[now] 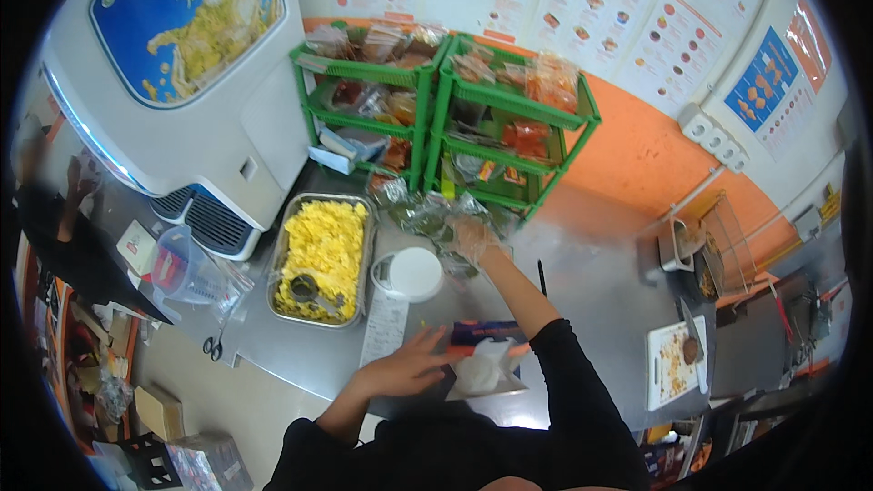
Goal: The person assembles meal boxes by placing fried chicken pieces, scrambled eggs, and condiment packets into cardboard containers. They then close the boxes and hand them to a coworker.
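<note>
My left hand [407, 365] is bare, its fingers stretched out beside an orange and dark blue box [482, 335] with white, filmy material [486, 368] at its opening. My right hand [471, 236], in a clear plastic glove, reaches across the counter to clear plastic packets [414, 215] with dark green contents. Its fingers blend into the packets, so any grip is unclear. A white round-topped device [416, 274] lies between my hands and a metal tray [366, 286] of yellow scrambled egg [323, 241]. A small dark cup [303, 287] rests in the egg. A paper slip [386, 327] lies near my left hand.
Two green racks [421, 118] of packets stand behind the counter. To the left are a drink dispenser [236, 127], a clear jug [186, 273] and scissors [214, 347]. A cutting board [668, 373] with a knife [696, 345] lies right. Another person [68, 245] is far left.
</note>
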`<state>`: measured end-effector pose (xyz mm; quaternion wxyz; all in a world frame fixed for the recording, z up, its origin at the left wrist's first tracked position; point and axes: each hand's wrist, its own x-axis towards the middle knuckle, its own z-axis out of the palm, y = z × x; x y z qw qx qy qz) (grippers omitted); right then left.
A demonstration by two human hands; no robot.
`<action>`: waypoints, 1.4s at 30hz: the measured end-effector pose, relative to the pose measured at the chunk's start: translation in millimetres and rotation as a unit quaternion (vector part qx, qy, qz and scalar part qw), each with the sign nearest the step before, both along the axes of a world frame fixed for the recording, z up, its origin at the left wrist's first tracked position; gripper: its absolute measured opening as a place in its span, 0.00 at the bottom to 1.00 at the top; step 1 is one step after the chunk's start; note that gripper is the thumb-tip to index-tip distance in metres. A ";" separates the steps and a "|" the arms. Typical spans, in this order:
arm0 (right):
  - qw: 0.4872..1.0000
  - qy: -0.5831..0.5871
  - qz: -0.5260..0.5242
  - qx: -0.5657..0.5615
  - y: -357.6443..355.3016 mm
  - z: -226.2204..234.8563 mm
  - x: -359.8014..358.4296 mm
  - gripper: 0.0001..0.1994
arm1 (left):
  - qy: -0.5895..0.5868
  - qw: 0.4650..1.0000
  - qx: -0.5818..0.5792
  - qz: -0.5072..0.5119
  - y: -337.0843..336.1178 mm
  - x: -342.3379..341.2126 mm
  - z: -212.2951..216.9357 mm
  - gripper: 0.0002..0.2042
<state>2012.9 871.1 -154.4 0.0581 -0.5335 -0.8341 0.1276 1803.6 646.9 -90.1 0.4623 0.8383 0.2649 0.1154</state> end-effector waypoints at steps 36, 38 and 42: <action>0.948 0.278 -0.136 0.075 -129.7 104.2 105.1 0.12 | 0.216 0.919 0.151 0.292 491.9 -107.0 145.7 0.23; 0.962 0.204 -0.130 0.129 -150.7 111.0 117.6 0.10 | 0.252 0.906 0.146 0.308 483.7 -88.7 152.4 0.29; 0.901 0.368 -0.207 -0.104 -187.2 129.4 132.4 0.08 | 0.330 0.883 0.178 0.283 467.0 -71.0 172.0 0.36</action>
